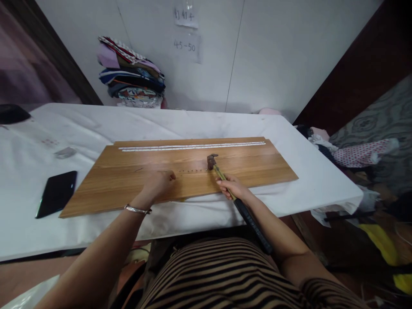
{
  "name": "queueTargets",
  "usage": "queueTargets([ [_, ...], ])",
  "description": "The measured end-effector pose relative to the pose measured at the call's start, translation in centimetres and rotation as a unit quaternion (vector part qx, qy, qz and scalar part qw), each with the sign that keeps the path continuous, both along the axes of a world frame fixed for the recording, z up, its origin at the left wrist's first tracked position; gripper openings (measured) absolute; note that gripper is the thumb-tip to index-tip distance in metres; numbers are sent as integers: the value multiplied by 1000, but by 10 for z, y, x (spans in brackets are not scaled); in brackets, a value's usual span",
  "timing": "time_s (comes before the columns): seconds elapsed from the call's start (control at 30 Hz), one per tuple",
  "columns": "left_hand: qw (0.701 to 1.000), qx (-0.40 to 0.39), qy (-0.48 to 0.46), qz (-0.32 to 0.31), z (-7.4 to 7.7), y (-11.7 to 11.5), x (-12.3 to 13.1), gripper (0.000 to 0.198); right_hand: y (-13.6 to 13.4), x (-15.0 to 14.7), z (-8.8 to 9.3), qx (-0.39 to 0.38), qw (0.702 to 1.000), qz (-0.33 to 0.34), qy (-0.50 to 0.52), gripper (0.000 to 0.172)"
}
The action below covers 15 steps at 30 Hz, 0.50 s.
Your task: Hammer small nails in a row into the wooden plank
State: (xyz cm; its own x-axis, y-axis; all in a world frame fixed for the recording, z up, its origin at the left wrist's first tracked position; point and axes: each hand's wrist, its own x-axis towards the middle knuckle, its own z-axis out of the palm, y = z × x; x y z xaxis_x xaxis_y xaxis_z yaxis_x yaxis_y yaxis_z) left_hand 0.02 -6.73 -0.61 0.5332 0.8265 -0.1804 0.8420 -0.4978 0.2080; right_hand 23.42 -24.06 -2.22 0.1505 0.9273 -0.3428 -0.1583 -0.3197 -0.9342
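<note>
In the head view a claw hammer with a dark head lies across the near part of a wooden board. My right hand wraps round its yellow and black handle, well up from the grip's end. A short row of small nails shows in the board, left of the hammer head. My left hand rests on the board left of that row, its fingers curled together; whatever they pinch is hidden or too small to make out. One thin nail-like piece lies loose beyond this hand.
Two white measuring strips run along the board's far side. A black phone and a small clear packet lie to the left on the white-covered table. Folded cloths are stacked against the wall.
</note>
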Motion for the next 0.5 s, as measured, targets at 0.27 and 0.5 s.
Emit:
queueTargets([
  [0.27,995,-71,-67,7,-5,5,1,28,-2,0,1,1,1000,-6,9,45],
  [0.5,986,-106,-131,11,-22,10,-4,31,-2,0,1,6,1000,-2,21,47],
])
